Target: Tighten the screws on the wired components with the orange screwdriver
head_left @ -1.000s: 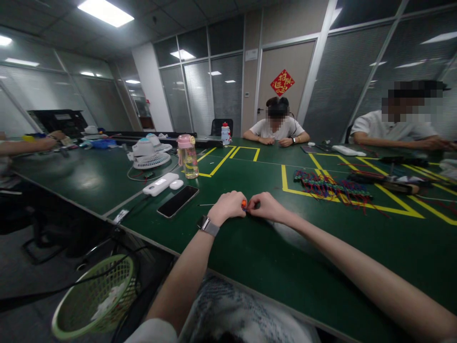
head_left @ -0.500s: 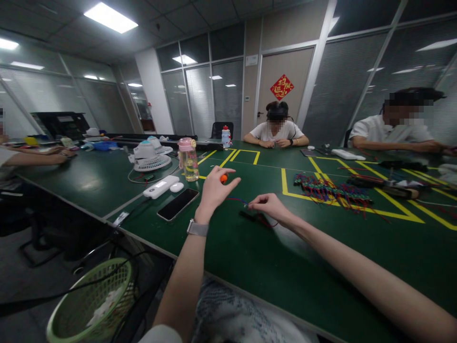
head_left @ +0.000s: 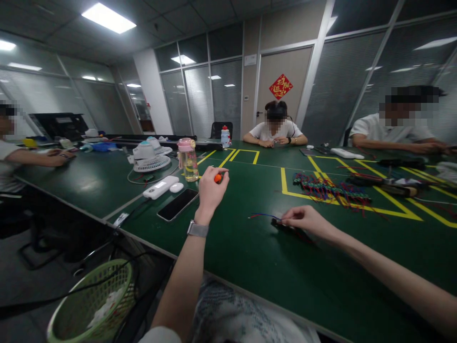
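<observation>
- A phone (head_left: 177, 204) lies flat on the table (head_left: 235, 257), near the left hand, at its 8 o'clock.
- A pink-lidded bottle (head_left: 188, 164) stands upright at that hand's 10 o'clock.
- The left hand (head_left: 211, 190) is raised with its back toward the wearer, the forearm pointing to about 1 o'clock and a watch band (head_left: 197, 228) at the wrist. Its fingers curl around an orange piece (head_left: 217, 178); how tightly, I cannot tell.
- Red and blue wires (head_left: 266, 214) run roughly along a 9-to-3 o'clock line. Their loose ends point to 9 o'clock from the right fingertips and lie at the left hand's 4 o'clock, apart from it. The right hand is the nearer, gripping the other end.
- The right hand (head_left: 303, 221) is low over the table, forearm coming in from 4 o'clock, thumb and forefinger pinching the wires; anything else in that pinch is too small to tell.
- A bundle of wired boards (head_left: 332, 186) lies at the right hand's 1 o'clock.
</observation>
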The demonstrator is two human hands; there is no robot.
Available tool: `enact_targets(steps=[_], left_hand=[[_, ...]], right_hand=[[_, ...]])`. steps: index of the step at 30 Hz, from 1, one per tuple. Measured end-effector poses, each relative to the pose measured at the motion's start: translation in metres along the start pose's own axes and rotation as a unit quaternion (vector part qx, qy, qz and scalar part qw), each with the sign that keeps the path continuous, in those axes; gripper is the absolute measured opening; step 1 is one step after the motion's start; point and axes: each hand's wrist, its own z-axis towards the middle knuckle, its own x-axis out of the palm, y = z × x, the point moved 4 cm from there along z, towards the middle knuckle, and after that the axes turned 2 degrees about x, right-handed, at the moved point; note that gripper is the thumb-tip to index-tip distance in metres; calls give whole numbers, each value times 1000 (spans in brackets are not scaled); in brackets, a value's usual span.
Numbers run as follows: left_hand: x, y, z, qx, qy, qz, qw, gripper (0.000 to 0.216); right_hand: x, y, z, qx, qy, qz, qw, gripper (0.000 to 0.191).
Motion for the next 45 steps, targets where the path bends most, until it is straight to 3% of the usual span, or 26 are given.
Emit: enact_targets(steps=[7,12,19,24,30,45], left_hand=[[7,-10,-3,-7,29,-2,1000,13],[9,-14,-5,-9,47,-3,999,14],[8,-12,-4,-11,51,-5,999,14],[11,-13,-5,-8,56,-7,998,14],[11,-12,-5,-8,57,-5,998,15],[10,-13,-5,-13,59,-4,998,14]], right_hand=[[-118,-85,-69,82,-99,-78,989,34],[-166,-120,-89,106,-164,-95,976,25],[-176,-124,-88,91,-200,-109,969,24],[-172,-114,-97,56,-264,-256,928,26],[-161,-109,-97,52,-236,-285,928,31],[-160,-117,-95,68,-206,-270,938,38]])
